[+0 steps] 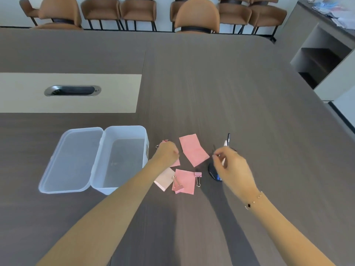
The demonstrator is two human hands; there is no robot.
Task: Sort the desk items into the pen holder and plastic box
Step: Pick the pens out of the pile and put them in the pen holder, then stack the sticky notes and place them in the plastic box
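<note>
A clear plastic box (125, 132) stands open, its lid (71, 160) folded out to the left. Just right of it my left hand (167, 153) is closed on a pink binder clip (162, 142), whose wire loops stick out at the far side. Pink sticky notes (194, 149), a pink pad (186, 179) and a pale pad (164, 179) lie between my hands, along with two more pink binder clips (177, 186) (197, 174). My right hand (232, 166) hovers with pinched fingertips over the black mesh pen holder (213, 172), mostly hiding it. A black-capped pen (228, 139) rises behind that hand.
The dark wood table (230, 83) has a beige inset with a cable grommet (72, 90) at the left. Brown chairs (196, 16) line the far edge. A grey shelf unit (322, 54) stands off the right corner.
</note>
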